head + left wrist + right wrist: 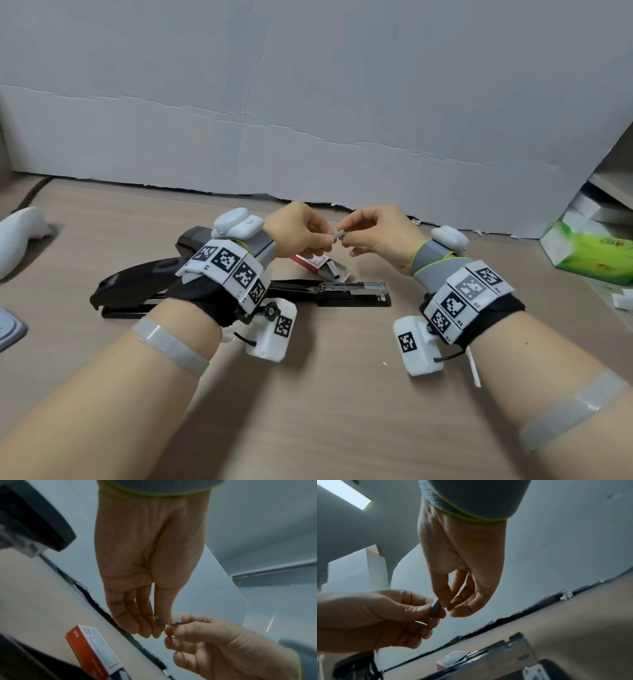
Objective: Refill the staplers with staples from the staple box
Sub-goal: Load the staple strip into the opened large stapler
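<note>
Staples (339,235), a short strip, were pinched between the left hand (298,229) and the right hand (373,229) above the worktop (342,377), long axis left to right; they could snap or drop beside the open stapler (342,291). Left wrist view: fingers (147,623) clamped one end of it. Right wrist view: the strip pointed up, tilted.

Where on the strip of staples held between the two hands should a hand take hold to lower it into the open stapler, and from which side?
A judgement: pinch the staple strip across its flat side faces near mid-length, from above, as left hand and right hand do at its ends; the stapler channel opens upward.
</note>
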`<state>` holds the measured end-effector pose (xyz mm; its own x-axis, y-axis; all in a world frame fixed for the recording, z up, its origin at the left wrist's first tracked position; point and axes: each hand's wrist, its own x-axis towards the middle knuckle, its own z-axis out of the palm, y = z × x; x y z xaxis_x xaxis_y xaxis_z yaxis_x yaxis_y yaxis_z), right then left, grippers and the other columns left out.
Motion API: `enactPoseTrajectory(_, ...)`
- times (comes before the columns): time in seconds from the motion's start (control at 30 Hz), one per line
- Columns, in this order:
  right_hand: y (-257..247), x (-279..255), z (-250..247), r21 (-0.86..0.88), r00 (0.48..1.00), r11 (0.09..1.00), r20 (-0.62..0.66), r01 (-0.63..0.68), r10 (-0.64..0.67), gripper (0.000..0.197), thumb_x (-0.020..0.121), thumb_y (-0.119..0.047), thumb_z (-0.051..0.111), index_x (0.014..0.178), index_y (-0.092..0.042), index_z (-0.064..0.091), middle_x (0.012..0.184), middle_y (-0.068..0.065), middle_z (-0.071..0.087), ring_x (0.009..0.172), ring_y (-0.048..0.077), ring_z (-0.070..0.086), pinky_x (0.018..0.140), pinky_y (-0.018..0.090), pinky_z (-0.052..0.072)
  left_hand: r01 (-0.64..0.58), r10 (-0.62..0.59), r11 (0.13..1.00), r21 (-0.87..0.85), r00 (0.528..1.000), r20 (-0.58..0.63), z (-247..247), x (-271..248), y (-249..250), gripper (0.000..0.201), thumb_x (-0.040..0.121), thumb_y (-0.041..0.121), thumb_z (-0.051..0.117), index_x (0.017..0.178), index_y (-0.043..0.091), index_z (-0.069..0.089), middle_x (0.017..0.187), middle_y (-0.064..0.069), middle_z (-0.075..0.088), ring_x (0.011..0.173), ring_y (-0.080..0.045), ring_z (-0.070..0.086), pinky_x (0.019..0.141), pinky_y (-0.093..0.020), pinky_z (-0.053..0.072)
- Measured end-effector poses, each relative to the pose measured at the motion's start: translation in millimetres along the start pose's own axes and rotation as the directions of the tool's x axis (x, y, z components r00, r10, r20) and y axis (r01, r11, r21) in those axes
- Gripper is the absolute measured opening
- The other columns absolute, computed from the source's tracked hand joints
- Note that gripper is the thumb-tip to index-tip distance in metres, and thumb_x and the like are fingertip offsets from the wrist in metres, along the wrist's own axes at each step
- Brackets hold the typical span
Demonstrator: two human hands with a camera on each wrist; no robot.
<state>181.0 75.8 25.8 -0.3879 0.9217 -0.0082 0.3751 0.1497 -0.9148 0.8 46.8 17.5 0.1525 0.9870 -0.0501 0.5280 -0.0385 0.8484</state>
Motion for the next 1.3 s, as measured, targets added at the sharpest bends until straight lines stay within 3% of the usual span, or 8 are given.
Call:
enactPoseTrajectory(0.13, -2, -4, -1, -0.197, 0.999, 0.979, 0.043, 0.041, -0.034, 0.019, 0.08, 0.006, 0.067, 0.097, -0.002, 0.072, 0.081, 0.006, 0.068, 0.069, 0.017, 0.063, 0.067, 0.024, 0.058, -0.004, 0.009, 0.985, 0.171, 0.999, -0.03, 1, -2, 3, 0.011, 0.088, 0.015, 0.071, 0.097, 0.009, 0.074, 0.066, 0.002, 0.065, 0.064, -0.014, 0.06, 0.068, -0.026, 0.055)
enactPoseTrajectory(0.27, -5, -7, 1, -0.398, 0.992, 0.909, 0.059, 0.122, -0.107, 0.014, 0.076, -0.008, 0.076, 0.09, -0.01, 0.075, 0.082, 0.006, 0.074, 0.072, 0.015, 0.065, 0.07, 0.024, 0.054, 0.013, -0.012, 0.986, 0.165, 1.0, -0.003, 1, -3, 3, 0.014, 0.084, 0.016, 0.076, 0.095, 0.009, 0.076, 0.073, -0.005, 0.071, 0.068, -0.018, 0.066, 0.081, -0.038, 0.061)
enactPoseTrajectory(0.4, -5, -8, 0, -0.489, 0.986, 0.857, 0.119, 0.159, -0.115, 0.01, 0.076, -0.019, 0.078, 0.086, -0.016, 0.078, 0.076, -0.003, 0.074, 0.067, 0.005, 0.064, 0.068, 0.02, 0.05, 0.061, -0.069, 0.98, 0.19, 0.997, 0.037, -5, -9, 1, 0.032, 0.078, 0.029, 0.081, 0.103, 0.012, 0.071, 0.077, 0.005, 0.071, 0.065, -0.012, 0.067, 0.067, -0.022, 0.058)
enactPoseTrajectory(0.5, 0, -11, -2, -0.549, 0.984, 0.825, 0.171, 0.133, -0.045, 0.017, 0.078, -0.013, 0.071, 0.093, -0.017, 0.078, 0.069, -0.008, 0.067, 0.059, 0.004, 0.055, 0.062, 0.018, 0.045, 0.106, -0.162, 0.938, 0.33, 0.976, 0.147, -8, -14, -4, 0.046, 0.069, 0.033, 0.087, 0.109, 0.017, 0.069, 0.09, 0.007, 0.071, 0.081, -0.016, 0.065, 0.077, -0.03, 0.053)
enactPoseTrajectory(0.63, 8, -15, -3, -0.574, 0.98, 0.813, 0.197, 0.1, 0.018, 0.019, 0.08, -0.012, 0.066, 0.094, -0.017, 0.077, 0.068, -0.008, 0.068, 0.057, 0.002, 0.055, 0.056, 0.014, 0.043, 0.115, -0.267, 0.85, 0.514, 0.935, 0.233, 0, -21, -12, 0.047, 0.069, 0.026, 0.087, 0.112, 0.019, 0.069, 0.096, 0.007, 0.068, 0.082, -0.011, 0.061, 0.069, -0.022, 0.047)
enactPoseTrajectory(0.77, 9, -17, -3, -0.535, 0.98, 0.839, 0.201, 0.098, 0.014, 0.015, 0.079, -0.011, 0.069, 0.093, -0.012, 0.075, 0.075, -0.001, 0.069, 0.065, 0.01, 0.057, 0.066, 0.025, 0.048, 0.104, -0.279, 0.809, 0.579, 0.934, 0.222, 6, -21, -14, 0.044, 0.072, 0.018, 0.083, 0.113, 0.019, 0.069, 0.096, 0.003, 0.067, 0.078, -0.014, 0.059, 0.064, -0.021, 0.044)
enactPoseTrajectory(1.0, 19, -21, 4, -0.608, 0.976, 0.78, 0.218, 0.148, -0.015, 0.008, 0.079, -0.015, 0.07, 0.087, -0.017, 0.072, 0.067, -0.012, 0.062, 0.062, 0.008, 0.055, 0.054, 0.012, 0.041, 0.046, -0.188, 0.831, 0.555, 0.961, 0.201, 8, -16, -17, 0.045, 0.074, 0.017, 0.08, 0.117, 0.021, 0.068, 0.094, 0.003, 0.067, 0.08, -0.016, 0.059, 0.07, -0.023, 0.044)
enactPoseTrajectory(1.3, 22, -24, 7, -0.642, 0.977, 0.747, 0.209, 0.172, -0.045, 0.005, 0.079, -0.02, 0.074, 0.084, -0.019, 0.073, 0.069, -0.011, 0.062, 0.062, 0.008, 0.056, 0.062, 0.022, 0.046, 0.038, -0.173, 0.838, 0.544, 0.964, 0.199, 6, -14, -22, 0.044, 0.074, 0.021, 0.08, 0.117, 0.024, 0.069, 0.092, 0.005, 0.066, 0.078, -0.014, 0.058, 0.064, -0.021, 0.043)
